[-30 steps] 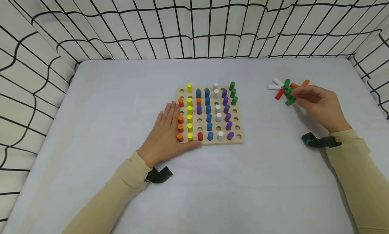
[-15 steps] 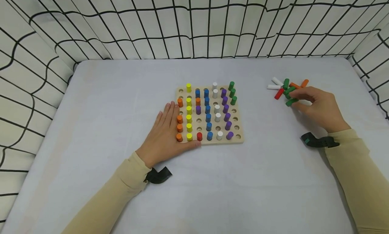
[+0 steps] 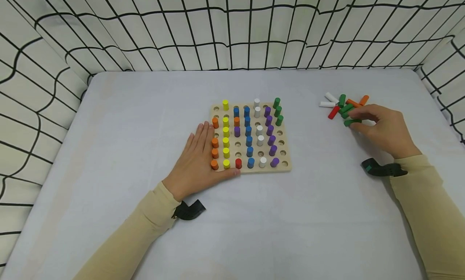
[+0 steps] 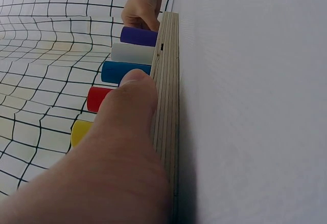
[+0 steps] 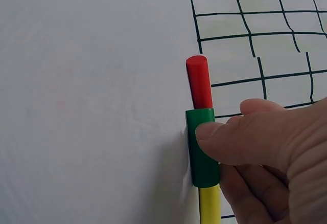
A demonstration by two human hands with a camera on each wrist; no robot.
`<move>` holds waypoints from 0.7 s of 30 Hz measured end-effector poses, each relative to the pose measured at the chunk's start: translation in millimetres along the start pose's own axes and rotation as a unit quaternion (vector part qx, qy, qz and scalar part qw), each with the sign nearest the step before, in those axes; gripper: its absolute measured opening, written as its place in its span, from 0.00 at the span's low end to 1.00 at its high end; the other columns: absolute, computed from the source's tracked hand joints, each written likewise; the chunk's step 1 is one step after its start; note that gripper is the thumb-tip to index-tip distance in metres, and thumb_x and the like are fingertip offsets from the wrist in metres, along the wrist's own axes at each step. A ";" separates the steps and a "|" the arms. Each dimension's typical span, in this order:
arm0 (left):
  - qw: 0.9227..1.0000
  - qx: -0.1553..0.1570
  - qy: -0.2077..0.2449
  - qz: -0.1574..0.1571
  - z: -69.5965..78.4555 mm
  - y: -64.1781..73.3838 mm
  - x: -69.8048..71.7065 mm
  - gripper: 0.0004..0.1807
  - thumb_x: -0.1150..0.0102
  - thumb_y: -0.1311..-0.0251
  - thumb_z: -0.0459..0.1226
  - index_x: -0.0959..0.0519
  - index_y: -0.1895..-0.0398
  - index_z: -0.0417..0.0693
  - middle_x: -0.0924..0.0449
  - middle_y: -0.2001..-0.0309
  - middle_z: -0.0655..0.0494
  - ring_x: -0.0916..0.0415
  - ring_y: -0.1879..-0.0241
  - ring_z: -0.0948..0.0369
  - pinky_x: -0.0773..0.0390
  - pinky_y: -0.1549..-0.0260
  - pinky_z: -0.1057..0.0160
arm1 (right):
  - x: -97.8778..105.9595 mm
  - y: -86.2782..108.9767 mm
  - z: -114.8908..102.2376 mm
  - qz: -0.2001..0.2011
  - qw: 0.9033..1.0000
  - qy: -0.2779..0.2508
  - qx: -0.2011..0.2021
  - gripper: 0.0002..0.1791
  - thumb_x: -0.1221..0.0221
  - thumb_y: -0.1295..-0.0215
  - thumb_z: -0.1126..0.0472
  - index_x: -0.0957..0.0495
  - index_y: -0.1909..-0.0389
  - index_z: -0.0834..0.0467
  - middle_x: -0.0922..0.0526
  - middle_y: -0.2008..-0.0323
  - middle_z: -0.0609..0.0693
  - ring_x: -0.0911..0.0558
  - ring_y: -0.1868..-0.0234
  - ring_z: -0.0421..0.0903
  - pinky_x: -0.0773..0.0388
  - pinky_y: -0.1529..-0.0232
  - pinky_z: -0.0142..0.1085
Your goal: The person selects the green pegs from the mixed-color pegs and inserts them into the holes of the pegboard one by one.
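Right hand [image 3: 388,129]: pinching green peg [image 3: 352,122] between thumb and fingers, just beside loose pegs [image 3: 346,108], well right of pegboard [image 3: 243,148]. Left hand [image 3: 194,161]: laid straight-fingered along pegboard's left edge. Beneath, white table [image 3: 254,223].

Left grip [image 3: 197,162] lies straight-fingered; right grip [image 3: 386,128] pinches.

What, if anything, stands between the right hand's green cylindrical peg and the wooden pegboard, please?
Nothing visible stands between the green peg in the right hand and the open holes at the right of the pegboard; the left hand rests by its left edge.
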State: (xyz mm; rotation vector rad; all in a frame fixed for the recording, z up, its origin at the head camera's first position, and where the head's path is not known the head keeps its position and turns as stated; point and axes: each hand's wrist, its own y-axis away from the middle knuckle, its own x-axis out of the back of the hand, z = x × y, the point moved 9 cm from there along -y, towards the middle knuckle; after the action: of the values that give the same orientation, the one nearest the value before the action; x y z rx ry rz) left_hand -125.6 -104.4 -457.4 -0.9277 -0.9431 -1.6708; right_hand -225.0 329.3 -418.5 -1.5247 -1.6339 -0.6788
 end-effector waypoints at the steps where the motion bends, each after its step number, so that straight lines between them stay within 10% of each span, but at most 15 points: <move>1: 1.000 0.001 0.000 0.000 -0.1 0.0 -0.2 0.74 0.39 0.50 0.76 0.66 0.15 0.45 0.70 0.13 0.48 0.73 0.13 0.50 0.65 0.15 0.43 | 0.0 -0.3 2.3 -0.003 1.000 -0.001 -0.005 0.15 0.29 0.37 0.64 0.13 0.49 0.56 0.14 0.58 0.36 0.27 0.59 0.16 0.37 0.54 0.06; 6: 1.000 0.004 0.002 -0.005 -0.2 -0.4 -0.4 0.74 0.38 0.50 0.76 0.67 0.15 0.46 0.71 0.13 0.49 0.74 0.13 0.50 0.65 0.15 0.43 | -0.8 0.1 13.2 -0.025 0.999 -0.029 -0.035 0.16 0.29 0.36 0.60 0.15 0.48 0.55 0.23 0.66 0.16 0.24 0.61 0.14 0.33 0.58 0.08; 21: 1.000 0.002 0.000 -0.004 -0.1 0.1 -0.2 0.74 0.39 0.49 0.76 0.67 0.15 0.47 0.72 0.13 0.49 0.74 0.13 0.50 0.65 0.15 0.43 | -9.0 2.5 25.5 -0.070 0.993 -0.057 -0.078 0.26 0.26 0.40 0.47 0.17 0.44 0.53 0.18 0.63 0.21 0.21 0.61 0.25 0.27 0.62 0.15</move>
State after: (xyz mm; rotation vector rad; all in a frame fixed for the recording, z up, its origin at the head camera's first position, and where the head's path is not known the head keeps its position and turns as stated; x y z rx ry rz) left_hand -125.5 -104.4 -457.5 -0.9219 -0.9510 -1.6761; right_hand -227.5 345.3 -440.2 -1.5945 -1.8235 -0.8266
